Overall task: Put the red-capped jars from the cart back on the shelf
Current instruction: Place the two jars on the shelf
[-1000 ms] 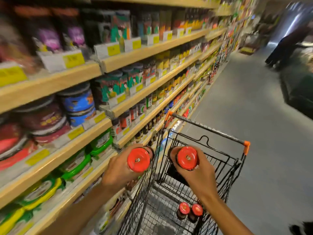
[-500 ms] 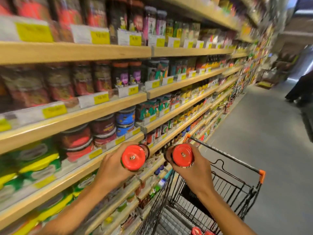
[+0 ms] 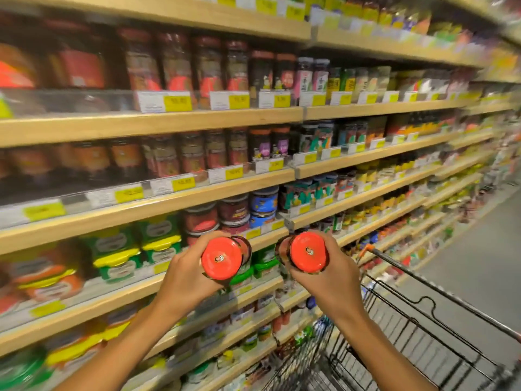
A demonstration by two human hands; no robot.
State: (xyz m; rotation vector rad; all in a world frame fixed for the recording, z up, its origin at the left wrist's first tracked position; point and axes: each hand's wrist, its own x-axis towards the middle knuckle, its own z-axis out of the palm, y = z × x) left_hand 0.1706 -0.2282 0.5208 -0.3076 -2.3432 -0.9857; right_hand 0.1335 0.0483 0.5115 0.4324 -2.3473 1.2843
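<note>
My left hand (image 3: pixel 186 280) grips a red-capped jar (image 3: pixel 222 258), its cap turned toward me. My right hand (image 3: pixel 332 283) grips a second red-capped jar (image 3: pixel 308 252) the same way. Both jars are held side by side in front of the wooden shelves (image 3: pixel 158 122), at about the level of the shelf with round tubs. The black wire cart (image 3: pixel 417 334) with an orange handle end stands at lower right, below my right arm; its inside is cut off from view.
Rows of dark jars with red labels (image 3: pixel 208 71) fill the upper shelves behind yellow price tags. Green and yellow tubs (image 3: pixel 158 244) sit left of my hands. The grey aisle floor (image 3: pixel 485 263) runs along the right.
The view has swung up and left toward the shelves. Both hands have risen with their jars, from over the cart to in front of the shelf. The jars in the cart have dropped out of sight.
</note>
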